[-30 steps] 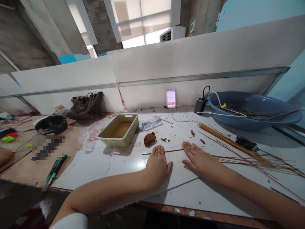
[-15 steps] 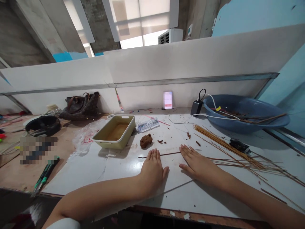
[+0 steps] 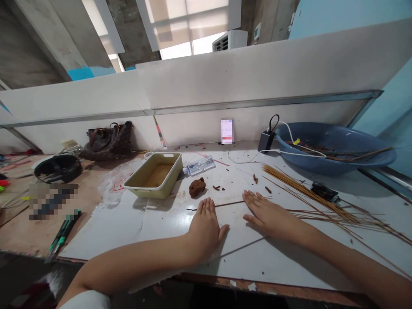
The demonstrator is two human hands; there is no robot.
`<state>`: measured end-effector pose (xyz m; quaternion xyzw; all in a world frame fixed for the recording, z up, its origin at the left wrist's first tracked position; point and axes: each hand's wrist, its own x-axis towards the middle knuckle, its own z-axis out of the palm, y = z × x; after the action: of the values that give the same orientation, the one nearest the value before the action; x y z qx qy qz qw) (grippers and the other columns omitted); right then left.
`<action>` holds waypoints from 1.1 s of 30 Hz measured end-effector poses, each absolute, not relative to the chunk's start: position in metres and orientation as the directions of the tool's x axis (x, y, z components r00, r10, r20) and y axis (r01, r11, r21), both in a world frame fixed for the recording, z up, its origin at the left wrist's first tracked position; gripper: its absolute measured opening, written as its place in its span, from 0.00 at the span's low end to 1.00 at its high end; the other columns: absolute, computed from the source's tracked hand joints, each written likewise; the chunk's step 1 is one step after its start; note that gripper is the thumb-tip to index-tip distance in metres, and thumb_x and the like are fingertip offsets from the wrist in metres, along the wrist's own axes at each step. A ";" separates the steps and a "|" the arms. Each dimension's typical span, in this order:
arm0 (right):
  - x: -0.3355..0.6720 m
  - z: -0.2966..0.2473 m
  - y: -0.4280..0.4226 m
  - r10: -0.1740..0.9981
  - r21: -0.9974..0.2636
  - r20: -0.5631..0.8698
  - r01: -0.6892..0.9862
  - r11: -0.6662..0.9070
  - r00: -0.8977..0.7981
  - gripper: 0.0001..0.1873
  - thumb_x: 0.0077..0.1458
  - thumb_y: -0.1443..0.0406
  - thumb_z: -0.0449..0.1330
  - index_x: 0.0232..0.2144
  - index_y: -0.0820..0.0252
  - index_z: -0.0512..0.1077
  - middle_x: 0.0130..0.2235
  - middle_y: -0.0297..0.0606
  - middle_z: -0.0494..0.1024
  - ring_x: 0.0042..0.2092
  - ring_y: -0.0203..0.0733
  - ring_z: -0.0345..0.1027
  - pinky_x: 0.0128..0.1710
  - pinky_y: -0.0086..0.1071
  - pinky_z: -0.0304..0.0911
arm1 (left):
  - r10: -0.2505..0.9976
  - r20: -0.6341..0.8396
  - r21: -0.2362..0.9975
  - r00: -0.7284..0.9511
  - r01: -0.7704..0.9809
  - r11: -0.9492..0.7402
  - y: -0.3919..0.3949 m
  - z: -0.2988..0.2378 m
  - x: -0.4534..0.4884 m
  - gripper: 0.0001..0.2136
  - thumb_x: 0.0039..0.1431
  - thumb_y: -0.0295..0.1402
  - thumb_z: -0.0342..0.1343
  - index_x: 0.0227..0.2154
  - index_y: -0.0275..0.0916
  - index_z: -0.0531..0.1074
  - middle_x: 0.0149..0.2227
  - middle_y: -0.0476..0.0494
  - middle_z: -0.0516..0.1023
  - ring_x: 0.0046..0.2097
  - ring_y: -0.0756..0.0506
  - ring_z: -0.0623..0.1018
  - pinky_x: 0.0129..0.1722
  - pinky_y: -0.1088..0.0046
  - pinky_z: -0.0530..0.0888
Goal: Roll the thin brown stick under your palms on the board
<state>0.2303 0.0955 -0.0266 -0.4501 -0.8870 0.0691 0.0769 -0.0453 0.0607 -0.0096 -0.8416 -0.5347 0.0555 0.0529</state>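
brown stick [image 3: 229, 204] under both flat hands [image 3: 203, 227]

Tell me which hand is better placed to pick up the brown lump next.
Probably the left hand: it lies close to the near side of the brown lump, while the right hand is farther off. Both lie flat over the thin stick.

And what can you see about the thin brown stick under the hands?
The stick is thin and brown, with a darker left end poking out. It lies sideways on the white table, partly hidden under the flat left hand and right hand. Its middle shows between them. I can't tell its material.
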 end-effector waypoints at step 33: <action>0.229 -0.052 0.067 0.799 0.023 0.178 0.814 0.581 -0.575 0.50 0.73 0.39 0.43 0.68 0.80 0.68 0.68 0.69 0.68 0.69 0.65 0.66 0.70 0.53 0.64 | 0.888 0.058 -0.185 0.457 0.879 -0.440 0.033 -0.023 -0.046 0.40 0.74 0.54 0.44 0.67 0.14 0.67 0.68 0.12 0.68 0.71 0.24 0.70 0.71 0.45 0.62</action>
<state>0.2294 0.0672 -0.0524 -0.4549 -0.8860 -0.0509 0.0741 -0.0462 0.0333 -0.0232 -0.8482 -0.5207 0.0240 0.0944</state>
